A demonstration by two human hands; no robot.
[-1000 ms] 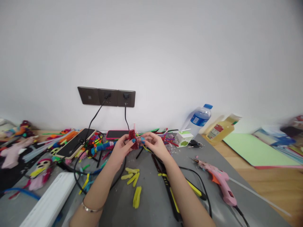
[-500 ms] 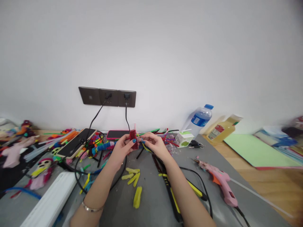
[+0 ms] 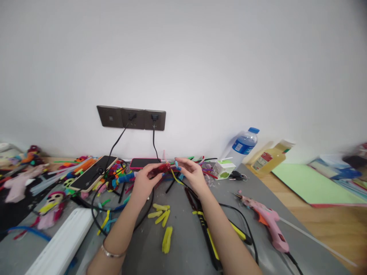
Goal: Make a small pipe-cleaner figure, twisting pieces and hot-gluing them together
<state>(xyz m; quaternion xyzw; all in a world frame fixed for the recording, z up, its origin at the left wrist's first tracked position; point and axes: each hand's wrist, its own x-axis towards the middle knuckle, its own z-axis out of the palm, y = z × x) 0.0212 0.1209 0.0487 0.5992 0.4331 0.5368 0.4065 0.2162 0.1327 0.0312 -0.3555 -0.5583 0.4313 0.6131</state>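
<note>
My left hand [image 3: 146,179] pinches a dark red fuzzy piece [image 3: 164,168], perhaps made of pipe cleaner, which lies nearly level between thumb and fingers. A thin pink tip stands up just behind it. Close on its right, my right hand [image 3: 192,173] has thumb and fingers brought together at the piece's end; what they grip is too small to make out. A yellow strand [image 3: 176,178] hangs below the right fingertips. On the table under my hands lie several short yellow fuzzy strips [image 3: 162,214] and a folded yellow piece [image 3: 166,240].
Pliers [image 3: 208,236] with black-and-yellow handles lie under my right forearm. Farther right is a pink glue gun [image 3: 269,221] with a cord. A water bottle [image 3: 243,147], small box [image 3: 223,169], phone [image 3: 93,173], white power strip [image 3: 61,244] and fuzzy doll [image 3: 51,210] surround the workspace.
The dark red piece has tipped from upright to nearly level in my left hand. My right fingers have shifted slightly and now sit at its right end.
</note>
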